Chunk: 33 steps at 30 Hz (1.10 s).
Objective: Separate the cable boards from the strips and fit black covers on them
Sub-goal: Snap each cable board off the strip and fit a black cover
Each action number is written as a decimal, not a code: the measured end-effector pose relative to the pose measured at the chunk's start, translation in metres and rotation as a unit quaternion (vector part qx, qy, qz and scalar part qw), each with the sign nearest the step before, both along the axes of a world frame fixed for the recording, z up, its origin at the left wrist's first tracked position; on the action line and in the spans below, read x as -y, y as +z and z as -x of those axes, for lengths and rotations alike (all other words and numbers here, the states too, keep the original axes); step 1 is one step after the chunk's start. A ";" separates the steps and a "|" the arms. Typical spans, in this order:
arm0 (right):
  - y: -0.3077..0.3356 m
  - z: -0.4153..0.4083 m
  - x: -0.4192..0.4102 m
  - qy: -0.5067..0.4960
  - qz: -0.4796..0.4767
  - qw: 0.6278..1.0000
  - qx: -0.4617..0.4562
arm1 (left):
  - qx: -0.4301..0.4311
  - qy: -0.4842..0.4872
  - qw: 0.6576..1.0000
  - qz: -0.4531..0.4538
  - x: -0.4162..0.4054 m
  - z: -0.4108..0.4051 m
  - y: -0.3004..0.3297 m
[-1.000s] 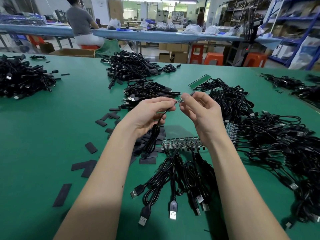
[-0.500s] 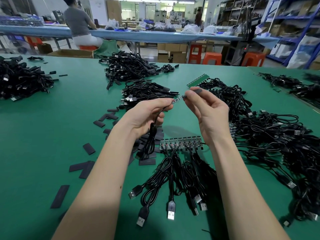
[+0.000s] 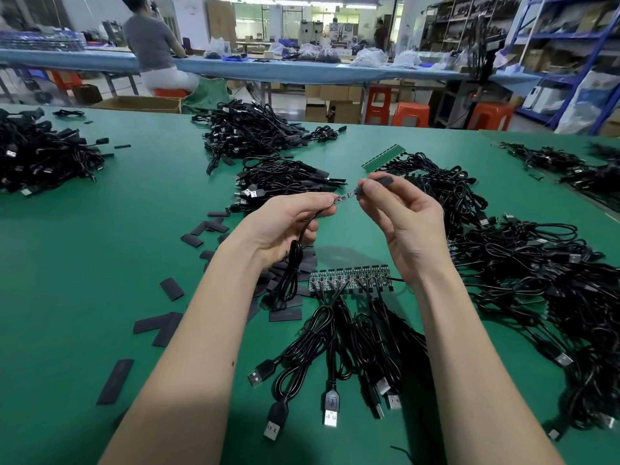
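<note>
My left hand (image 3: 288,223) pinches a black USB cable (image 3: 292,263) just behind its small circuit board (image 3: 345,196), which points right. My right hand (image 3: 402,216) pinches a black cover (image 3: 382,180) whose open end sits over the tip of that board. Both hands hover above the green table. Below them lies a strip of boards (image 3: 349,278) with several cables still attached, their USB plugs (image 3: 330,411) fanned toward me. Loose flat black covers (image 3: 171,288) are scattered to the left.
Heaps of black cables lie at the far left (image 3: 43,156), back centre (image 3: 251,132), behind the hands (image 3: 285,179) and all along the right (image 3: 536,263). An empty green strip (image 3: 382,157) lies at the back. A seated person (image 3: 154,45) works at a far bench.
The hands have drawn slightly apart and risen. The right hand's cover now shows beyond its fingertips, its end meeting the board's tip, where before the fingers were bunched together on the board.
</note>
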State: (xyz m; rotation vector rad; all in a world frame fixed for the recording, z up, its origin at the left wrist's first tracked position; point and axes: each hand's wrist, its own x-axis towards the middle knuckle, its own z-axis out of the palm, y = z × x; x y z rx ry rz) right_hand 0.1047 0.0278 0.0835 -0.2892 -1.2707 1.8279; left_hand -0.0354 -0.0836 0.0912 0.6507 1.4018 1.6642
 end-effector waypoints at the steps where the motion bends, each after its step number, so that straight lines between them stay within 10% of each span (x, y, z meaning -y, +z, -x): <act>1: 0.000 0.000 0.000 -0.001 0.000 1.000 0.002 | -0.002 0.000 1.000 0.002 0.000 0.000 0.000; 23: -0.005 0.003 0.000 -0.048 -0.075 0.996 0.015 | -0.030 -0.001 1.000 0.002 0.001 0.001 0.000; 33: -0.003 -0.003 0.001 0.088 0.010 0.996 -0.004 | 0.005 -0.074 0.997 -0.037 0.007 0.004 0.003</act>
